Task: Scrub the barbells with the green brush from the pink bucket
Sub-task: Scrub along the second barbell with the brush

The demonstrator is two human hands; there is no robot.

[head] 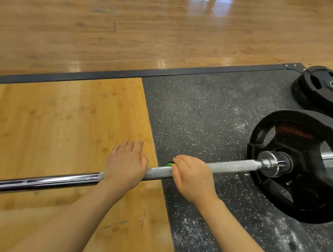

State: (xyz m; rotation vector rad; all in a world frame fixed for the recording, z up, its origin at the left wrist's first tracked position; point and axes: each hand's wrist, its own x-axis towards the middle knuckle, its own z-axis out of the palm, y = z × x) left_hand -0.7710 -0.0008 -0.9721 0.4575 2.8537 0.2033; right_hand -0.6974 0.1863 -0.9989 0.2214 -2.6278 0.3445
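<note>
A steel barbell (157, 171) lies across the floor from lower left to right, its knurled part whitened with chalk near the black plate (304, 165) on its right end. My left hand (125, 164) rests flat on the bar with straight fingers. Just right of it my right hand (193, 177) grips the green brush (170, 164) against the bar; only a small green tip shows past my fingers. The pink bucket is out of view.
Two loose black plates (327, 90) lie stacked at the far right on the speckled rubber mat (203, 113). A wooden platform panel (59, 127) lies under the bar's left part, framed by a dark strip (126, 74). Beyond is polished wood flooring.
</note>
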